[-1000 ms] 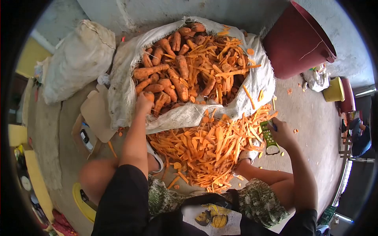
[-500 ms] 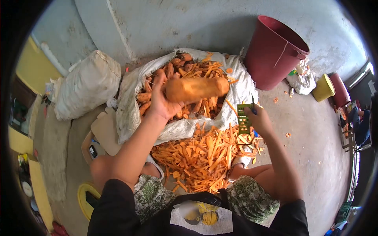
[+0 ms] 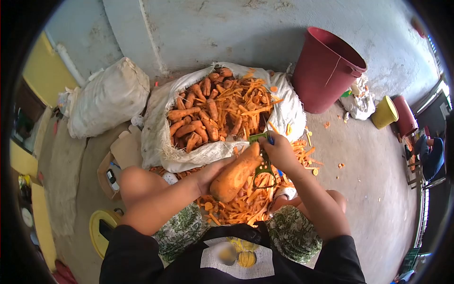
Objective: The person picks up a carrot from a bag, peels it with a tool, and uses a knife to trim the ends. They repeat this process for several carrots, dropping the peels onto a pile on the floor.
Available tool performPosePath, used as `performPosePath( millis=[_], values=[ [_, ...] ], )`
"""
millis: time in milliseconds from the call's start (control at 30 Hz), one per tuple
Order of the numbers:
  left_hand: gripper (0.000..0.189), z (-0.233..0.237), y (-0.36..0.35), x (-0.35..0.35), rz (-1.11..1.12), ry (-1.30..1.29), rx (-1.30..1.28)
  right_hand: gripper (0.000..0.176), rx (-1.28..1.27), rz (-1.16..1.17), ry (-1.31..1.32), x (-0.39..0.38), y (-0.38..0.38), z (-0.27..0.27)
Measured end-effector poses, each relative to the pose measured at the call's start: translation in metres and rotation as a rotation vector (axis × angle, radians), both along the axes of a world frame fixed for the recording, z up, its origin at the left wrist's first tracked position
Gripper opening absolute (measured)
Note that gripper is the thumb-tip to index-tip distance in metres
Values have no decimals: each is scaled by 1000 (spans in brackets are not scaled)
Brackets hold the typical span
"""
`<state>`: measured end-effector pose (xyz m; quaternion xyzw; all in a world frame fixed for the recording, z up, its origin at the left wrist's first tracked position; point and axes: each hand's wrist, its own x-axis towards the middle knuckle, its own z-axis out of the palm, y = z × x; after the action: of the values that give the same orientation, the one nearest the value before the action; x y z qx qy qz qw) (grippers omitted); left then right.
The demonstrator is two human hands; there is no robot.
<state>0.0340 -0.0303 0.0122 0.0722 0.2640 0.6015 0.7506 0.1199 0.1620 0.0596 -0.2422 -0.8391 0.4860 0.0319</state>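
A large, thick orange carrot (image 3: 235, 174) is seen at the centre of the frame. It is tilted, with its narrow tip up and to the right and its blunt end down and to the left, and is cradled from below by the left hand (image 3: 211, 171). A green peeler (image 3: 263, 166) is gripped in the right hand (image 3: 280, 151) and laid against the carrot's right side near the tip.
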Motion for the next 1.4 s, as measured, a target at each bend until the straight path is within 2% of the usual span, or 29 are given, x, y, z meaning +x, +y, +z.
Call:
performPosePath(
  millis=[67,167,233,300,333,367,467,567,833,933,1400],
  values=[
    [60,1,0,1,-20,57,-29,17,315,-22,32,-3,5,1],
    [61,-10,6,-4,-6,-119,86,18,222,-184,69,-4,26,15],
    [61,-11,8,-6,11,-163,117,17,296,-144,49,-1,28,17],
    [61,-16,10,-10,58,-172,206,15,550,55,-63,8,15,14],
    [53,-19,10,-14,60,-185,206,15,528,123,-105,11,7,13],
    [53,-23,11,-16,56,-182,208,16,536,172,-180,13,-1,16],
    [53,-28,15,-20,43,-88,280,16,579,261,-174,13,-8,10],
    [53,-21,17,-12,95,-96,133,15,565,223,-167,9,-11,0],
    [57,-28,21,-9,99,-156,156,16,563,263,-148,11,-18,1],
    [57,-27,23,-9,119,-128,179,19,592,240,-255,10,-19,-4],
    [59,-26,29,-3,113,-158,172,17,599,177,-146,19,-20,-8]
  ],
)
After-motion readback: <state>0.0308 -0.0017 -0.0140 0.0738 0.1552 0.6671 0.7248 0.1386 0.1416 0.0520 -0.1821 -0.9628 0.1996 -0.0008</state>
